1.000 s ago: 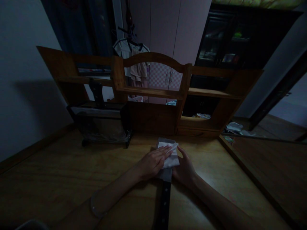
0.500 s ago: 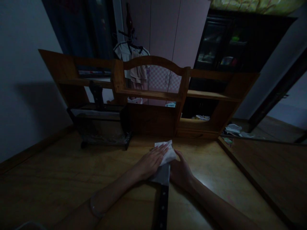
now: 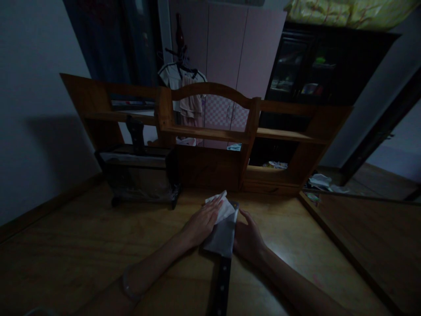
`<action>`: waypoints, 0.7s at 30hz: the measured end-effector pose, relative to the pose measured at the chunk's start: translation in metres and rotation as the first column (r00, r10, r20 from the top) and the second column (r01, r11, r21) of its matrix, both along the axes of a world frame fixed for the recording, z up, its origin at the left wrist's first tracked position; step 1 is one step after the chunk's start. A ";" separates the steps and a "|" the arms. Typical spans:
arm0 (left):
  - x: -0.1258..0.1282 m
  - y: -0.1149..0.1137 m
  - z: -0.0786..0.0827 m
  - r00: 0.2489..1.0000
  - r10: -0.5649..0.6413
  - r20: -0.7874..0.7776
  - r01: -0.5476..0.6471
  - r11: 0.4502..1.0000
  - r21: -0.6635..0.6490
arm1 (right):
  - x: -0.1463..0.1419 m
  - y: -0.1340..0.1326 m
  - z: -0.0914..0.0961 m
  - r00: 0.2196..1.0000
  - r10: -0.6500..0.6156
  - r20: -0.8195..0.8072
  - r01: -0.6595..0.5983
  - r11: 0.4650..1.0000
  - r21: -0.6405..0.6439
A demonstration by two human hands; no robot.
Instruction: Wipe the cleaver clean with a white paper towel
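Note:
A cleaver [image 3: 219, 239] lies with its black riveted handle [image 3: 222, 287] toward me and its broad grey blade pointing away. My left hand [image 3: 202, 223], fingers stretched out, presses a white tissue [image 3: 224, 211] against the upper left part of the blade. On the blade's right side, my right hand [image 3: 248, 237] steadies the cleaver along its edge. Its thumb points up near the blade's far corner, and its other fingers are partly hidden beside or beneath the metal. The tissue covers part of the blade's far end.
The wooden tabletop [image 3: 98, 259] spreads around my arms. At the back left stands a dark knife block [image 3: 141, 180] with a black-handled knife [image 3: 136, 131] upright in it. A wooden shelf unit [image 3: 210, 131] runs along the far edge. A raised wooden edge [image 3: 342, 245] borders the right.
My left hand has slid the tissue slightly left across the blade, baring the blade's far right corner. The right hand stays at the cleaver's side.

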State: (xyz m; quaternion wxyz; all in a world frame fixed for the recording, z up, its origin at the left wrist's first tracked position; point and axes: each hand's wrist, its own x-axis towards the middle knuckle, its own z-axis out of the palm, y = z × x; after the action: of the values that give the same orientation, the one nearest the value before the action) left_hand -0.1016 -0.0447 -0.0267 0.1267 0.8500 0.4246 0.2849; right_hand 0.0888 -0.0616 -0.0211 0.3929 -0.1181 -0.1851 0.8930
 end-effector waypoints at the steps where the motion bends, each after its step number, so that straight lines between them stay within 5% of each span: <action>1: 0.001 -0.003 0.004 0.999 -0.035 -0.010 0.035 0.999 -0.012 | 0.000 0.000 0.000 1.000 -0.009 -0.002 0.009 1.000 -0.018; 9: 0.015 -0.021 0.025 0.952 -0.297 -0.076 0.294 0.954 -0.053 | -0.001 -0.003 0.005 0.996 -0.094 -0.007 0.093 0.991 -0.097; 14: 0.015 -0.013 0.016 0.971 -0.217 -0.097 0.217 0.976 -0.006 | -0.007 -0.006 0.006 0.991 -0.121 0.049 0.122 0.993 -0.009; 21: 0.008 -0.006 0.006 0.995 -0.050 -0.087 0.052 0.999 0.012 | -0.007 -0.009 0.010 0.991 0.036 0.126 -0.049 0.994 0.098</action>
State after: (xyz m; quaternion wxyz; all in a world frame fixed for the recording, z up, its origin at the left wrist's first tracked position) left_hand -0.0933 -0.0505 -0.0207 0.1093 0.8730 0.4059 0.2473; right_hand 0.0822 -0.0705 -0.0106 0.3671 -0.1493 -0.2562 0.8817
